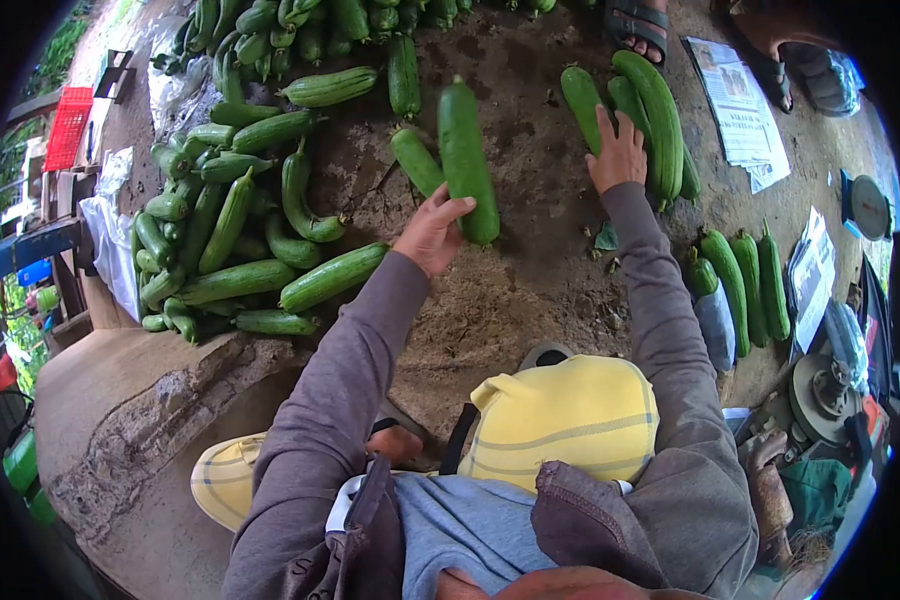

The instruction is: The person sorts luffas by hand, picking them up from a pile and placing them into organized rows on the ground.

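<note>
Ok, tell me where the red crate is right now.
In the head view, the red crate is in the upper part near the left edge, above the white plastic and left of the gourd pile.

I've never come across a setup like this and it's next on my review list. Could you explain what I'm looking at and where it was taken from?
There is no machine here: a person works with two bare hands. The single picture comes from a camera on their head, looking forward and down, so their arms reach up from the bottom edge.

The left hand holds a long green vegetable, perhaps a gourd. The right hand, fingers spread, is at a small group of similar ones.

On the brown, earthy ground lie a big heap to the left, a short row to the right and printed paper. At the top is another person's sandaled foot.
</note>
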The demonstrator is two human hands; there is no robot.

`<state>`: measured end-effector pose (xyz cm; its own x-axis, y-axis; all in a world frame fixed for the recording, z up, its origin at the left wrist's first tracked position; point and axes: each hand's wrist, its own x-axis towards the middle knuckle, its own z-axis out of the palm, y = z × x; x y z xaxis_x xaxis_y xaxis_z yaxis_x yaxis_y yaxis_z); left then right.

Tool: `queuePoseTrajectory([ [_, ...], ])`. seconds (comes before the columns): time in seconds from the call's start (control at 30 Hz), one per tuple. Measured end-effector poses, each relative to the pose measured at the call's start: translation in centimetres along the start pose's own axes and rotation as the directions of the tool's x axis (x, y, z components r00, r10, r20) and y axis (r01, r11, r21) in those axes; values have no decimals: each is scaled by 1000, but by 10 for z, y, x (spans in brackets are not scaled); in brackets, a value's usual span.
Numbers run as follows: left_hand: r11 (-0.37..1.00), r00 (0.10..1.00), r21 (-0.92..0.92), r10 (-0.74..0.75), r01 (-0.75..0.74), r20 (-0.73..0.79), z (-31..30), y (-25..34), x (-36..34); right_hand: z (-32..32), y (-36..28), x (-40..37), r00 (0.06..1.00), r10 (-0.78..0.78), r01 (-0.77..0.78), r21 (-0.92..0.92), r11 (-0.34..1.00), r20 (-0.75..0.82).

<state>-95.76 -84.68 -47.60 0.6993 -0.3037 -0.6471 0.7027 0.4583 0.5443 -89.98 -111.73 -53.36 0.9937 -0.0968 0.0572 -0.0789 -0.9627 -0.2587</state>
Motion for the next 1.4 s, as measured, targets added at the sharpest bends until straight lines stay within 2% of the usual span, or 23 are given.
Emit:
queuePoseTrajectory([
  [0.03, 999, 1000, 46, -25, 25, -2, 1, 2, 1, -3, -5, -4, 999, -35, 35, -20, 999, -15],
  [0.13, 970, 993, 214, -117, 115, -6, 5, 9, 7, -44, -47, -9, 931, -341, 352, 79, 933, -131],
  [0.2, 912, 980, 363, -199, 189, -12, 8, 21, 4, -47, -66, -18, 790, -609, 610, -18, 792, -66],
  [0.23, 906, 971, 367, -238, 209, 34, 6, 25, 4, -49, -70, -20, 688, -725, 723, -58, 688, -26],
  [0.3, 895, 948, 375, -300, 241, 109, -3, 37, 0, -50, -69, -25, 708, -686, 634, 276, 723, 170],
  [0.33, 928, 963, 283, -264, 241, 47, -11, 42, -2, -48, -71, -26, 681, -682, 549, 431, 717, 268],
  [0.43, 991, 992, 107, -87, 77, 95, -42, 67, -11, -22, -71, -35, 876, -418, 182, 634, 751, 243],
  [0.47, 988, 994, 153, -7, 23, -106, -51, 69, -14, -13, -76, -36, 884, -353, 96, 621, 778, 306],
  [0.5, 948, 966, 315, 47, 36, -252, -63, 64, -10, -3, -80, -33, 885, -284, 7, 599, 801, 369],
  [0.57, 793, 848, 593, 215, 137, -484, -97, 47, 4, 20, -90, -31, 883, -170, -106, 539, 836, 437],
  [0.63, 644, 844, 753, 323, 135, -428, -119, 20, 25, 45, -108, -32, 893, -90, -151, 482, 863, 442],
  [0.73, 452, 815, 886, 473, 100, -334, -107, -6, 51, 67, -126, -35, 942, -88, -72, 451, 890, 325],
  [0.8, 346, 801, 936, 539, 71, -260, -77, 0, 43, 76, -127, -38, 955, -148, 20, 441, 897, 258],
  [0.87, 333, 820, 942, 529, 36, -218, -80, -1, 39, 90, -125, -43, 955, -186, 62, 460, 886, 230],
  [0.9, 277, 818, 961, 551, 8, -165, -90, 1, 30, 98, -120, -44, 956, -182, 54, 471, 880, 231],
  [0.97, 155, 819, 986, 572, -66, -35, -103, 4, 12, 106, -107, -47, 961, -258, 185, 457, 870, 102],
  [1.0, 49, 838, 999, 545, -7, -21, -108, 11, -5, 101, -108, -48, 964, -256, 198, 453, 869, 71],
  [1.1, -312, 951, 949, 302, 39, 60, -134, 38, -51, 81, -98, -45, 976, -219, 188, 465, 865, 14],
  [1.17, -441, 955, 898, 264, -5, 135, -158, 46, -74, 68, -92, -41, 985, -175, 146, 525, 838, 4],
  [1.3, -544, 951, 836, 290, 70, 109, -189, 44, -94, 45, -93, -39, 992, -129, 93, 642, 761, 10],
  [1.37, -594, 956, 800, 275, 86, 101, -195, 37, -98, 38, -102, -43, 985, -169, 114, 677, 727, 15],
  [1.4, -562, 951, 823, 294, 89, 98, -196, 35, -98, 34, -108, -45, 982, -188, 125, 692, 710, 15],
])
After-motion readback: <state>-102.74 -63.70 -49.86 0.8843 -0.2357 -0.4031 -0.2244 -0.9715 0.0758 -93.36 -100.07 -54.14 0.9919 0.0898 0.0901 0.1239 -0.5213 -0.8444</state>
